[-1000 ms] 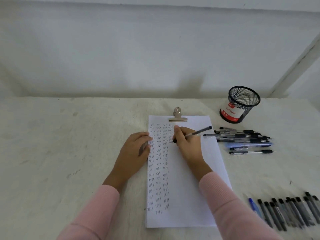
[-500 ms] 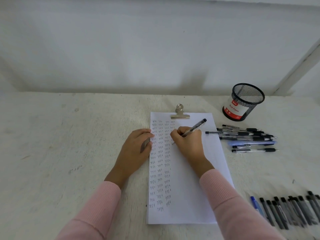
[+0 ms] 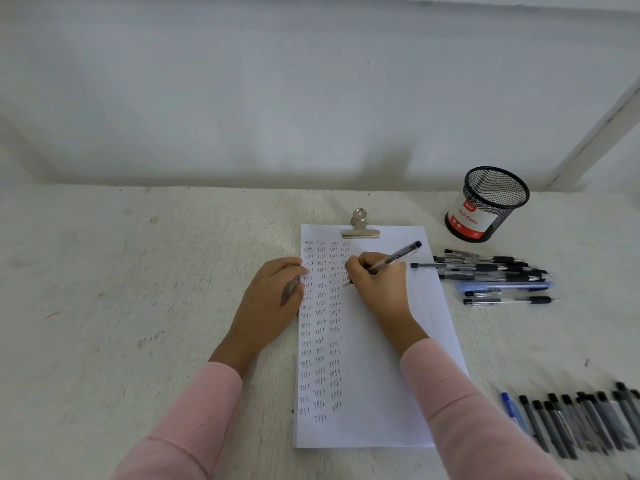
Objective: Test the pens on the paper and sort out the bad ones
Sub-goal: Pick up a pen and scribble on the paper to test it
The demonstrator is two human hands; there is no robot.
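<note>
A white sheet of paper (image 3: 374, 375) lies on the table under a metal clip (image 3: 360, 230), with columns of small handwritten words down its left half. My right hand (image 3: 377, 285) grips a clear black-capped pen (image 3: 398, 258), its tip touching the paper in the fourth column. My left hand (image 3: 273, 296) rests flat on the paper's left edge; a dark shape lies under its thumb, unclear what. A loose heap of pens (image 3: 495, 275) lies right of the paper. A row of several dark pens (image 3: 575, 420) lies at the near right.
A black mesh pen cup (image 3: 488, 206) with a red-and-white label stands at the back right. A white wall rises behind the pale, rough table (image 3: 121, 306). A white post (image 3: 602, 129) slants at the far right.
My right hand has slid slightly down the paper and the pen has tilted more upright as it writes. The left hand stays put. The camera has shifted a little.
</note>
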